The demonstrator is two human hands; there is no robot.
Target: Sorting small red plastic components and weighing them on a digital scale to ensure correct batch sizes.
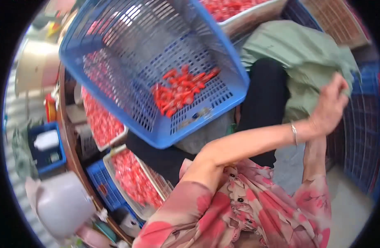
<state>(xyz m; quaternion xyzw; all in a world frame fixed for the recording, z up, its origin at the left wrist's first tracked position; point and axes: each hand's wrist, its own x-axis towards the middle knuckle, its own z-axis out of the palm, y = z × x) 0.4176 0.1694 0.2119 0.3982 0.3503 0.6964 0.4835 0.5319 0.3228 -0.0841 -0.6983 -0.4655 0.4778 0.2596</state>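
A blue slotted basket carries a loose heap of glossy red pieces, lying closer to the basket's near edge than its far edge.

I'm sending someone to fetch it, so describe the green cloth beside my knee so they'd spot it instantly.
Start from the big blue basket in the upper middle. Just to its right, past the dark trouser leg, lies the pale green cloth. Its limp, wrinkled folds set it apart from the stiff blue crates on its right.
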